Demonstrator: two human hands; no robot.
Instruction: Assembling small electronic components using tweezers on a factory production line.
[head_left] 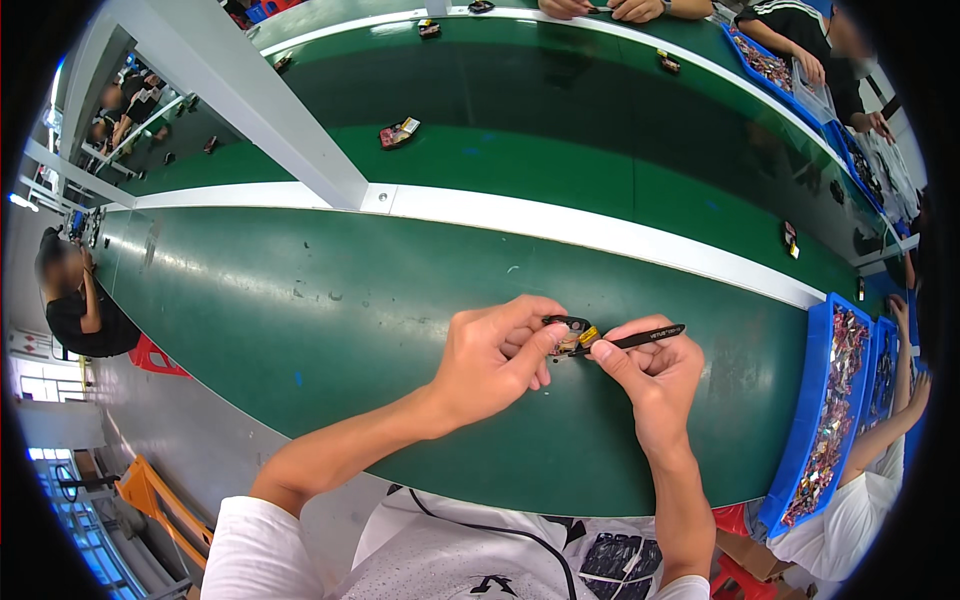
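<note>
My left hand (488, 358) pinches a small black-framed electronic assembly (571, 324) between thumb and fingers, above the green table. A yellow patch shows on its right side, and coppery parts show inside. My right hand (655, 380) is closed around black tweezers (652, 336), held nearly level, with the rear end sticking out to the right. The tweezers' tips reach the lower right edge of the assembly; whether they grip anything is too small to tell.
A white frame rail (500, 219) with a slanting post (250, 95) separates my green table (350, 290) from a green conveyor belt (560, 165) carrying several small assemblies, including one (398, 133) near the post. At right, a blue bin (812, 400) holds many small parts. Co-workers sit around.
</note>
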